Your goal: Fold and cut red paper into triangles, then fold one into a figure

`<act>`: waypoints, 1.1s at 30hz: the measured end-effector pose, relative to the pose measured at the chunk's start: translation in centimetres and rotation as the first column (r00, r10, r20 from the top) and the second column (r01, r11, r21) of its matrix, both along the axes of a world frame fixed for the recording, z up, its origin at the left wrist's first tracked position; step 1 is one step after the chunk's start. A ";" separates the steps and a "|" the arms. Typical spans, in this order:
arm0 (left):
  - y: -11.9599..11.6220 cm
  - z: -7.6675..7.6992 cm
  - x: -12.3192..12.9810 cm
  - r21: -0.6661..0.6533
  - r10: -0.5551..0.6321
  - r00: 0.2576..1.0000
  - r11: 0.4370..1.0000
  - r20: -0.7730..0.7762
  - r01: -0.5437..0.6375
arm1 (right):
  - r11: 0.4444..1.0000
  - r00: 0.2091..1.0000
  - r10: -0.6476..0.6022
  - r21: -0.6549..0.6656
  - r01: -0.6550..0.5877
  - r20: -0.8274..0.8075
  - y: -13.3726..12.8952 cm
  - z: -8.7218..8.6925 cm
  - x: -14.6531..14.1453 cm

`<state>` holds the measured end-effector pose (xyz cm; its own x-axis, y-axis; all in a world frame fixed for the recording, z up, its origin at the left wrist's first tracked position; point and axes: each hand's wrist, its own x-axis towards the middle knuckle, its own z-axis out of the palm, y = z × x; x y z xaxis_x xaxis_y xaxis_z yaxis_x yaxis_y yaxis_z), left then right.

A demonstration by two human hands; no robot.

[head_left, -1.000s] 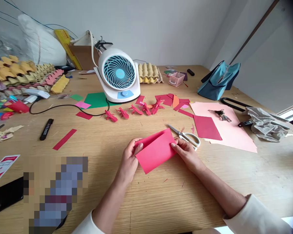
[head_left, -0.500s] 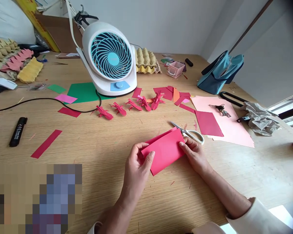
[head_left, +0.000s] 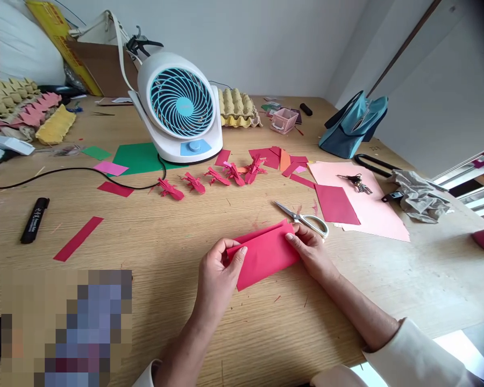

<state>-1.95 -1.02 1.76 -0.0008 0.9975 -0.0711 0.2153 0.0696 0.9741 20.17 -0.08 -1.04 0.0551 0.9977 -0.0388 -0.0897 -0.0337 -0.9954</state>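
Head view: we hold the folded red paper sheet (head_left: pixel 264 260) in front of us, over the tabletop (head_left: pixel 262 338); scissors (head_left: pixel 300 217) lie just beyond. Our left hand (head_left: pixel 219 274) has fingers clamped on its left end, thumb in front; our right hand (head_left: pixel 311 251) has fingers pinching the right end. Layers gape along the upper edge. For a clean fold, we should probably match edges and corners first, then press the crease flat, middle outward.
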 end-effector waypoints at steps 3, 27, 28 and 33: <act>0.0 -0.2 -0.1 0.047 0.014 0.999 0.999 -0.040 -0.012 | 0.999 0.999 -0.022 -0.037 0.021 -0.038 0.1 0.2 -0.3; 0.0 -0.7 0.0 0.102 0.047 0.999 0.994 0.027 -0.050 | 0.996 0.986 0.022 -0.086 -0.037 -0.166 -0.4 0.3 -0.1; 0.0 -0.7 0.0 0.099 0.041 0.999 0.994 0.029 -0.044 | 0.996 0.988 0.014 -0.087 -0.028 -0.153 -0.4 0.3 -0.1; 0.1 -0.4 -0.1 0.064 0.025 0.998 0.998 0.054 -0.028 | 0.997 0.995 -0.022 -0.077 0.014 -0.102 -0.4 0.2 -0.1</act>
